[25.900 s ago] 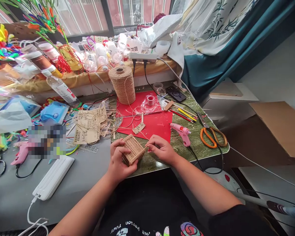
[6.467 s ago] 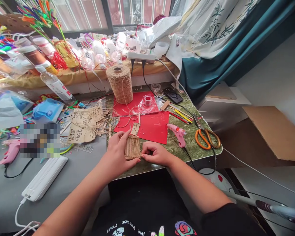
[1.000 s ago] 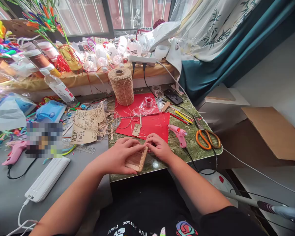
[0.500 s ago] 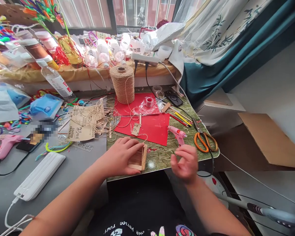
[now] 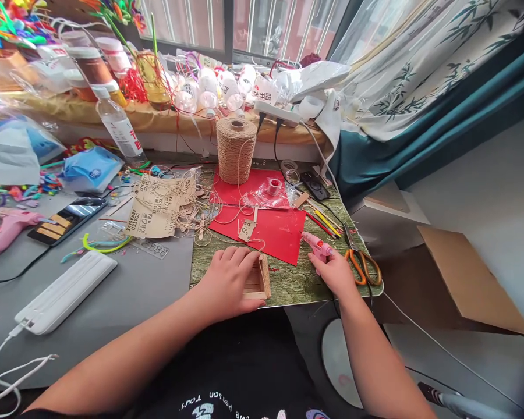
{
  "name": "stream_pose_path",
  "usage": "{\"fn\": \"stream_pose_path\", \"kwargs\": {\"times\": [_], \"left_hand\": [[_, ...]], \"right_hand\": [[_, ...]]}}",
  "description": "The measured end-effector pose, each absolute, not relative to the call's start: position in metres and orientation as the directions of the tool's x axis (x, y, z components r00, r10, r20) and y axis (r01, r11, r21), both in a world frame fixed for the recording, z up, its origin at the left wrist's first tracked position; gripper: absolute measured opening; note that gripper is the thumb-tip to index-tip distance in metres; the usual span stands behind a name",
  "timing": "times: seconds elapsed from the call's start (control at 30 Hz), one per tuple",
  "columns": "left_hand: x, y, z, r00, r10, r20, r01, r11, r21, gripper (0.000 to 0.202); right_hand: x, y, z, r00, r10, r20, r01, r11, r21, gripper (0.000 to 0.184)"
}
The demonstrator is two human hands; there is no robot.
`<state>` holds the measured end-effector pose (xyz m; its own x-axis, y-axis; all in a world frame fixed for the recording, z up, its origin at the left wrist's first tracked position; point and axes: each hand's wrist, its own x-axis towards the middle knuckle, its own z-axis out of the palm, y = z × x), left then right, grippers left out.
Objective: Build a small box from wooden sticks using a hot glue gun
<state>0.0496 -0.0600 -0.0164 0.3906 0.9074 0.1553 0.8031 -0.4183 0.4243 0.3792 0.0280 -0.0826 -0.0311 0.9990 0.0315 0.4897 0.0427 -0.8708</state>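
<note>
My left hand lies over a small frame of wooden sticks wound with twine and holds it down on the green board near the front edge. My right hand has reached the pink glue gun to the right of the frame; its fingers curl on the gun's handle. A strand of twine runs from the frame up towards the big twine spool at the back. Red paper lies between the spool and my hands.
Orange-handled scissors lie just right of the glue gun, with pencils behind. Paper tags and loose twine are piled left of the red paper. A white power strip, a second pink glue gun and bottles crowd the left.
My right hand has left the twine-wound frame and moved right onto the pink glue gun. My left hand stays on the frame. The camera has swung a little to the left.
</note>
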Motion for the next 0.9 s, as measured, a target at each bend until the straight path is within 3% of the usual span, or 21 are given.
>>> {"fn": "stream_pose_path", "kwargs": {"times": [0.2,0.37,0.6,0.9], "left_hand": [[0.048,-0.059,-0.019,0.365,0.922,0.131,0.787,-0.380,0.486,0.096],[0.049,-0.060,-0.016,0.337,0.938,0.085,0.784,-0.330,0.526,0.094],[0.048,-0.061,-0.015,0.330,0.940,0.082,0.772,-0.319,0.551,0.090],[0.047,-0.063,-0.021,0.321,0.939,0.120,0.765,-0.332,0.551,0.089]], "right_hand": [[0.363,0.019,-0.037,-0.159,0.981,-0.112,0.400,-0.040,-0.916,0.041],[0.333,-0.002,0.034,-0.597,0.799,-0.069,0.467,0.277,-0.840,0.044],[0.307,-0.006,0.055,-0.618,0.775,-0.132,0.649,0.408,-0.642,0.020],[0.296,-0.005,0.058,-0.614,0.767,-0.188,0.703,0.423,-0.572,0.022]]}}
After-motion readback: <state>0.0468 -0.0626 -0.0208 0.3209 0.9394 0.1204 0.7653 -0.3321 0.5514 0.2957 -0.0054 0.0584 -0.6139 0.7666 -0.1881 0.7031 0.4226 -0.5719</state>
